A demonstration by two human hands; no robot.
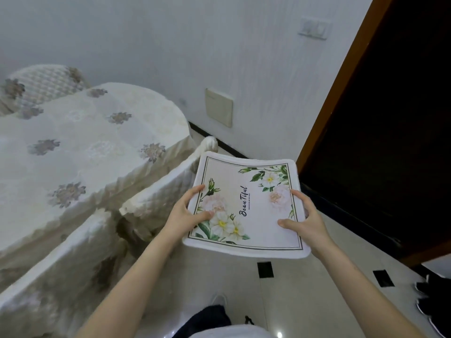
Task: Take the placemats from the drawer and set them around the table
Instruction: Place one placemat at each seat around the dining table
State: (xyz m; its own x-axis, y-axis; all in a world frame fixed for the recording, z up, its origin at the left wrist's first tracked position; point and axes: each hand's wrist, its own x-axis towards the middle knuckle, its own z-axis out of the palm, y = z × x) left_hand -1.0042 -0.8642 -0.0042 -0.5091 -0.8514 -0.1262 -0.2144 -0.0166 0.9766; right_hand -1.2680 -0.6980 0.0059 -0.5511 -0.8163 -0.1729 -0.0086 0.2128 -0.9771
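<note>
Both hands hold one placemat [246,206] in the air, above the tiled floor [305,296] and to the right of the table [73,142].

Placemat: roughly square with rounded corners, a thick white fabric border, a smooth pale pink printed face. Thin dark frame line inside the border; white and pink flowers with green leaves in two opposite corners; script lettering "Beautiful" between them. The far edge bows slightly upward; the sheet is soft, not rigid.

Left hand [188,213]: thumb lies flat on the printed face over the flower corner, index finger stretched along the left edge, the remaining fingers tucked beneath and hidden. A pinch between thumb and underside fingers.

Right hand [305,220]: thumb lies across the face near the near-right corner, fingers curl round the right edge, tips partly out of sight below.

Left of the left fingers: a chair [158,198] with quilted white cover, its back just beside the mat edge. Beyond it, the table under a cream embossed cloth with grey flower motifs, scalloped hem.

Right of the right fingers: dark doorway with brown wooden frame [341,76].
</note>
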